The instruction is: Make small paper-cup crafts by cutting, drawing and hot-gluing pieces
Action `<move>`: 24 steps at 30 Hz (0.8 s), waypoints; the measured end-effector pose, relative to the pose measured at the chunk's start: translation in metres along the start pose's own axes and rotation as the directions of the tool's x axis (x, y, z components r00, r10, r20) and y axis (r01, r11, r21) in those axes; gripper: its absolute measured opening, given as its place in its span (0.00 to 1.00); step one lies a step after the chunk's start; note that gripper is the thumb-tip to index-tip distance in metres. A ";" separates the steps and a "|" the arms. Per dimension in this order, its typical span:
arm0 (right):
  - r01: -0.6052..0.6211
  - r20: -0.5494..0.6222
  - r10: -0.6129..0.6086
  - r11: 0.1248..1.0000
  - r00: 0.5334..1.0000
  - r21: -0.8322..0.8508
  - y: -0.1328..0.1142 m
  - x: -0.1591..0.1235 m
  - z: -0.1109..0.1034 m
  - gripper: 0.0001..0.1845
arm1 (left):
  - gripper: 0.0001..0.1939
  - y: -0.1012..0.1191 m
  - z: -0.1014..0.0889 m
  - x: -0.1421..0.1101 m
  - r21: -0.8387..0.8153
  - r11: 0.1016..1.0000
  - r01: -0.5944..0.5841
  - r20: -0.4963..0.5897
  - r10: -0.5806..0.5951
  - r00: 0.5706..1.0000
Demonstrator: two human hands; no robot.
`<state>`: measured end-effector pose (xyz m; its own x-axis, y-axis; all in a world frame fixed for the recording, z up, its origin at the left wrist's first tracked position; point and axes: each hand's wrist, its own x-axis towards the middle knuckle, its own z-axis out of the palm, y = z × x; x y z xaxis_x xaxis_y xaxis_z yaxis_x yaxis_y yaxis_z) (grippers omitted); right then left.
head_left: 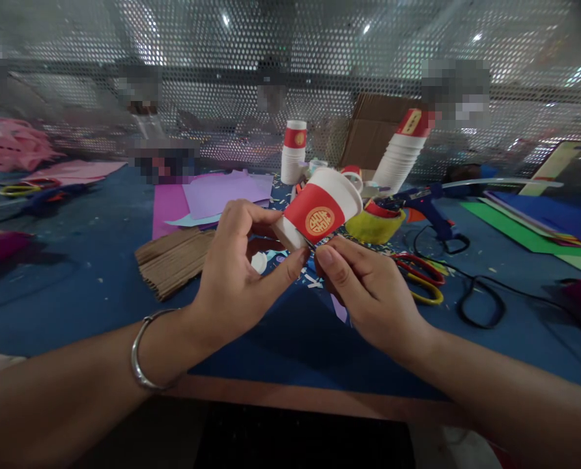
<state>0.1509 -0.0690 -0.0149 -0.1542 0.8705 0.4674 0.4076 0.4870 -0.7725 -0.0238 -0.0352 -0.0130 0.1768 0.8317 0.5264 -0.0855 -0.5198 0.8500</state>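
Along the left side of the blue table [90,280], pink sheets [75,170] lie behind yellow-handled scissors [27,187]. Purple sheets [232,195] and ridged cardboard [173,260] come next, the cardboard just beside the left hand [236,267]; blue surface shows between it and the table's near edge [290,398]. The left fingers and thumb grip the base end of a red-and-white paper cup [320,208], raised above the table and tilted, rim up to the right. Behind it stands a short cup stack [294,153], near the perforated screen [212,78]. Paper scraps [312,281] litter the surface below. The right hand [373,293] pinches a thin dark item [310,243], mostly hidden, at the cup's lower side. Farther right, a taller stack [400,159] leans. Red-and-yellow scissors handles [425,280] lie close beyond the right hand, crowding that side with a glue gun [434,212], a looping black cord [481,319] and green sheets [515,231].
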 end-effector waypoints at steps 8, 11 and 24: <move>0.028 -0.021 -0.029 0.998 0.999 -0.061 0.001 0.003 -0.001 0.22 | 0.20 -0.002 0.006 0.007 -0.204 0.941 0.269 0.009 -0.273 0.962; 0.027 -0.020 -0.028 0.997 0.999 -0.066 0.003 0.003 -0.002 0.21 | 0.16 -0.004 0.006 0.008 -0.271 0.903 0.333 0.053 -0.332 0.942; 0.059 -0.021 -0.060 0.997 0.998 -0.050 0.004 0.000 -0.002 0.20 | 0.17 -0.001 0.006 0.005 -0.045 0.997 0.065 0.052 -0.063 0.997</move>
<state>0.1543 -0.0674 -0.0170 -0.1595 0.8377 0.5223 0.4421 0.5337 -0.7210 -0.0165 -0.0319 -0.0118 0.2323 0.8515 0.4701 -0.1181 -0.4550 0.8826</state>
